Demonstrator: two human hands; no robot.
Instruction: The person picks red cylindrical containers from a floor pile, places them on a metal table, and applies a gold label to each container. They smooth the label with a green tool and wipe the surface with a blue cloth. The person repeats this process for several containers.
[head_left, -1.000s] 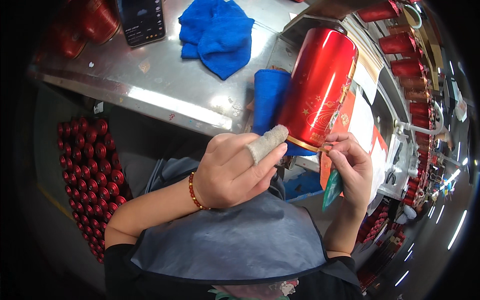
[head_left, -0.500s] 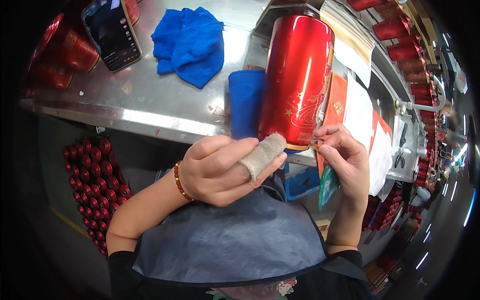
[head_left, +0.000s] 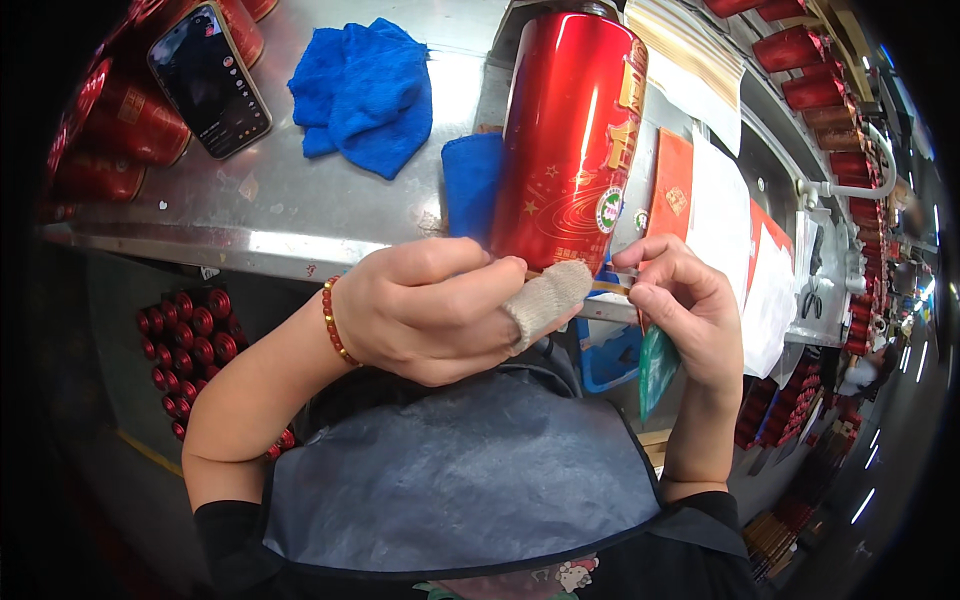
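A large glossy red bottle with gold printing and a round green-and-white sticker lies on its side, its base toward me. My left hand is closed round the left side of the base; one finger wears a beige cloth finger cover. At the right side of the base, my right hand pinches with thumb and forefinger. What it pinches is too small to make out. A green translucent piece hangs below that hand. A folded blue cloth lies against the bottle's left side.
A crumpled blue cloth and a phone are on the metal bench. Red containers stand at far left. Red-and-white papers lie right of the bottle. Rows of red cans sit below the bench.
The bottle has turned about its length, bringing large gold lettering and the round sticker into view. My left hand has shifted slightly along the base; my right hand still pinches beside it.
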